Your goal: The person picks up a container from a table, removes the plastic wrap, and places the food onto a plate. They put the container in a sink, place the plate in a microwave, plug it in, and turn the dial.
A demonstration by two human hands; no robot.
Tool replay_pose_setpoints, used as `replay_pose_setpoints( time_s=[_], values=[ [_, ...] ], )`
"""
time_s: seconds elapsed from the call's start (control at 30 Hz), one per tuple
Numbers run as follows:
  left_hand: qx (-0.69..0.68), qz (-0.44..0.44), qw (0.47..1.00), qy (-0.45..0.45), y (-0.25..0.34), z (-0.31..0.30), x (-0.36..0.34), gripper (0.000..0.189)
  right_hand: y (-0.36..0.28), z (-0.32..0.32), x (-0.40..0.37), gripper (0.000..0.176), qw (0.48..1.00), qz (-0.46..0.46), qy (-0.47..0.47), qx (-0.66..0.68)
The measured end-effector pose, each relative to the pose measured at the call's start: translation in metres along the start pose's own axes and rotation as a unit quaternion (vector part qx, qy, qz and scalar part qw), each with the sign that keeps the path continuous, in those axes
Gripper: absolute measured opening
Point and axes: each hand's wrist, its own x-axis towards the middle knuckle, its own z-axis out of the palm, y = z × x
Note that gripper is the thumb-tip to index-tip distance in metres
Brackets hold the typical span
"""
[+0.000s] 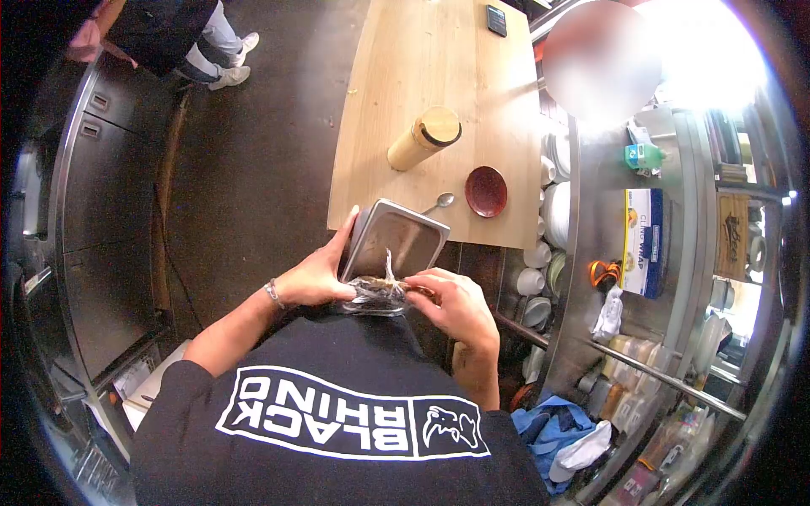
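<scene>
My left hand (314,271) grips a metal food pan (405,211), its thumb near the front rim and a finger stretched along the side. The pan is tilted close to my chest. Crumpled, shiny cling film (375,288) is bunched over its near end, with a strip sticking up. My right hand (456,305) pinches the bunched film at the pan's near right corner. What lies under the film is hard to make out. Just beyond the pan, a spoon (444,201) and a dark red plate (486,191) lie on the wooden table (371,110).
A tan cylindrical container (413,145) and a phone (496,21) are on the table. On the right, a steel counter (595,253) bears a cling wrap box (643,244) and orange-handled scissors (603,271). Stacked dishes (555,215) stand beside the table. A person (202,51) stands at upper left.
</scene>
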Motion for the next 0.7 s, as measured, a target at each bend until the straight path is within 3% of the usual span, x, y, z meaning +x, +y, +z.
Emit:
replay_pose_setpoints(
  time_s=[0.2,0.4,0.53,0.57,0.67,0.7],
  values=[
    [-0.015,0.045,0.999,-0.017,-0.005,0.001,-0.004,0.118,-0.009,0.004,-0.013,0.044,0.996,-0.023,-0.025,-0.08],
    [-0.046,0.041,0.998,-0.007,-0.003,0.003,-0.01,0.12,-0.013,0.023,-0.025,0.056,0.988,0.038,-0.043,-0.14],
    [-0.025,0.036,0.999,0.011,-0.004,0.004,-0.012,0.112,-0.003,0.026,-0.021,0.042,0.996,-0.005,-0.009,-0.085],
    [-0.045,0.033,0.998,0.013,-0.005,0.003,-0.012,0.112,-0.006,0.024,-0.02,0.035,0.996,-0.012,0.04,-0.076],
    [-0.047,0.026,0.999,0.005,-0.004,0.004,-0.012,0.111,0.003,0.023,-0.01,0.03,0.981,0.086,0.098,-0.143],
    [-0.047,0.028,0.999,0.004,-0.008,0.007,-0.011,0.111,0.013,0.025,-0.009,0.026,0.98,0.037,0.137,-0.137]
  ],
)
